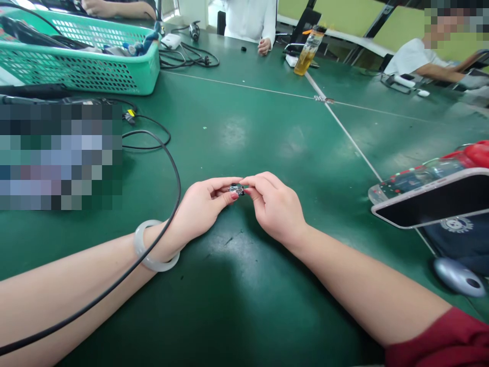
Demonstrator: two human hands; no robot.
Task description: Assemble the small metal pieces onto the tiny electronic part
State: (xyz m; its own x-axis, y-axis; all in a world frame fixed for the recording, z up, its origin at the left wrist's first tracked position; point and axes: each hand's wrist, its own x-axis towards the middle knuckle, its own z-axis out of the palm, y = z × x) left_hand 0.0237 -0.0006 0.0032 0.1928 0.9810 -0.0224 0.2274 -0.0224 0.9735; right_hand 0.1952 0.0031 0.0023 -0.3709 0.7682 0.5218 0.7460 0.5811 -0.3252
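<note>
Both my hands meet over the middle of the green table point(267, 127). Between their fingertips is a small dark electronic part point(237, 190) with light markings. My left hand point(202, 209) pinches its left side with thumb and forefinger, fingers closed. My right hand point(273, 206) pinches its right side, fingers curled. A pale bangle point(153, 247) sits on my left wrist, and a black cable point(168, 214) runs over that forearm.
A green plastic basket point(87, 66) with tools stands at the far left. Black cables point(187, 56) lie behind it. A bottle of yellow liquid point(307, 53) stands far off. A phone point(431, 199) leans at the right, over a water bottle. Other people sit at the far edge.
</note>
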